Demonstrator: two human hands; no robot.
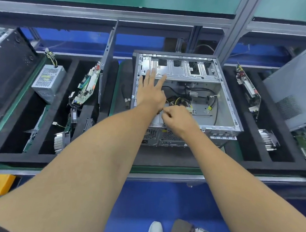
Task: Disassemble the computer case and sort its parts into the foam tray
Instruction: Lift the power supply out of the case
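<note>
A: Where does it stand?

B: The open grey sheet-metal computer case (186, 98) lies on its side on the table, in the middle bay of the black foam tray (59, 104). To its left, the tray already holds a perforated silver power supply box (48, 80) and a green circuit board (87, 86) standing on edge.

A: And the hands?

B: The left hand (151, 91) is released, fingers straight, reaching over the case's left wall toward the drive cage. The right hand (176, 116) is curled at the case's near edge and looks to be pinching something in the bundle of black and yellow cables (180, 101); exactly what, I cannot tell.

A: So which step?

B: Freeing the wiring, I'd judge. The next move calls for the left hand to steady the case while the right works a connector loose without yanking the wires.
</note>
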